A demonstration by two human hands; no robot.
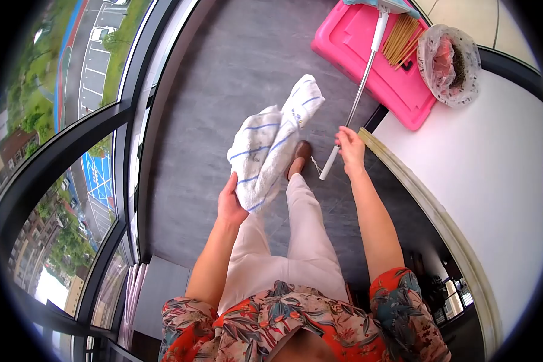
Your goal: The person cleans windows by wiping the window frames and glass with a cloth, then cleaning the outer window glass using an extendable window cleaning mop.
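My left hand is closed on the lower left edge of a white towel with blue stripes and grey smudges. The towel hangs bunched over the floor, its far end twisted to the upper right. On the other side, my right hand has its fingers curled against the white grip of a mop with a silver pole. A light blue pad shows at the mop's head, beside a pink lidded box. A small looped cord hangs from the grip's end.
Wooden sticks lie on the pink lid. Beside them, a clear plastic bag holds dark bits. A white tabletop with a pale edge stands at right. Tall windows line the left. One brown shoe shows on the grey floor.
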